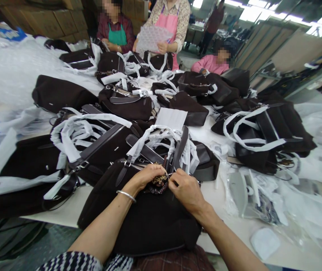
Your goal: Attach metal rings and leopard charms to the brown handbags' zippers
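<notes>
Fingers of our left hand [149, 175] are bent and close together, gripping a rounded, leopard-spotted ornament [158, 180] with dark, ruffled edging. Fingers of our right hand [186, 188] curl in, thumb and forefinger pinched on a small metal piece [169, 174] just beside it; its exact shape is too small to tell. Both hands work at the upper part of a dark, soft, matte cloth bag [149, 222], which lies in front of us on the pale table [220, 207]. A smooth silver bangle [126, 195] circles our left wrist. Beyond our hands, looped handles [146, 141] wear crinkled white wrapping, and a flat white sheet [171, 117] lies among more dark bags [63, 94]. Glossy, creased clear plastic [236, 195] lies to our right. Across the table, a person in a pink apron [167, 24] holds dimpled bubble wrap [152, 38].
</notes>
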Tool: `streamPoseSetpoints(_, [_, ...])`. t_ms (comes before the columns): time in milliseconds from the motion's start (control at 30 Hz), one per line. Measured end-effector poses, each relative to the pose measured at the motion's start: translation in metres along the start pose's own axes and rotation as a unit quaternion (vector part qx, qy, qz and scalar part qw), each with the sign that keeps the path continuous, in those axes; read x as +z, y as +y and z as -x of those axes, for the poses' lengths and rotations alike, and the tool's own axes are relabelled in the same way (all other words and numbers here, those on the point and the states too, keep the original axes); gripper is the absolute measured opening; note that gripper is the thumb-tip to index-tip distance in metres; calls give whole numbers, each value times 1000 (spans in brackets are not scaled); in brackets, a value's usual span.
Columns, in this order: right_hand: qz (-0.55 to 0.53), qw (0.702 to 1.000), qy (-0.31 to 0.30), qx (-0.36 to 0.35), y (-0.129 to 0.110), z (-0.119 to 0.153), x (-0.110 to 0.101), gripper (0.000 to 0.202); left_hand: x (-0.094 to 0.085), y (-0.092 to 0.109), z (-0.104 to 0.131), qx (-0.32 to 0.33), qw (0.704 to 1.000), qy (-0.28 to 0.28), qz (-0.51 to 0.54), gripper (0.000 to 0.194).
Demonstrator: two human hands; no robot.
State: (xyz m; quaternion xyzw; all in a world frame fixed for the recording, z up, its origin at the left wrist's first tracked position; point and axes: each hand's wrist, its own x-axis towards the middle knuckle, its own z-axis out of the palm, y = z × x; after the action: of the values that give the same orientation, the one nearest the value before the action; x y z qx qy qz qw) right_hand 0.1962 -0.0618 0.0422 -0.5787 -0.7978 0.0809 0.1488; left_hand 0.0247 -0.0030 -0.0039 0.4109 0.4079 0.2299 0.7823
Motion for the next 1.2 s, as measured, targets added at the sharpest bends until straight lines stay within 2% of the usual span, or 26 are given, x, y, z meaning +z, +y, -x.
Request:
streamPoseSetpoints(133, [-1, 1000, 1, 6, 1, -2, 0, 20, 1, 1, 2, 4, 1000, 0, -1, 22])
streamPoseSetpoints(400, [-34, 998, 50, -5, -1, 1, 2, 23, -2, -2, 1, 12, 1000, 6, -5, 19])
streamPoseSetpoints(600, [-6, 1000, 29, 9, 0, -2, 5, 22, -4, -7, -3, 14, 1000, -12, -6, 20])
streamPoseSetpoints(700, [2, 1000, 23, 6, 0, -3, 7, 23, -4, -7, -3, 20, 1000, 0, -12, 21])
streamPoseSetpoints(900, [-8, 997, 56, -46, 1, 3, 11, 28, 5, -5, -1, 24, 995, 76, -54, 24])
streamPoseSetpoints(1000, [14, 991, 59, -118, 8, 1, 17, 30, 3, -8, -5, 8, 991, 118, -70, 21])
streamPoseSetpoints(1100, [52, 982, 37, -179, 20, 0, 24, 29, 1, -12, -6, -7, 988, 128, -80, 20])
streamPoseSetpoints(1200, [59, 978, 5, -198, 37, -4, 35, 26, 1, -15, -5, -12, 988, 125, -88, 17])
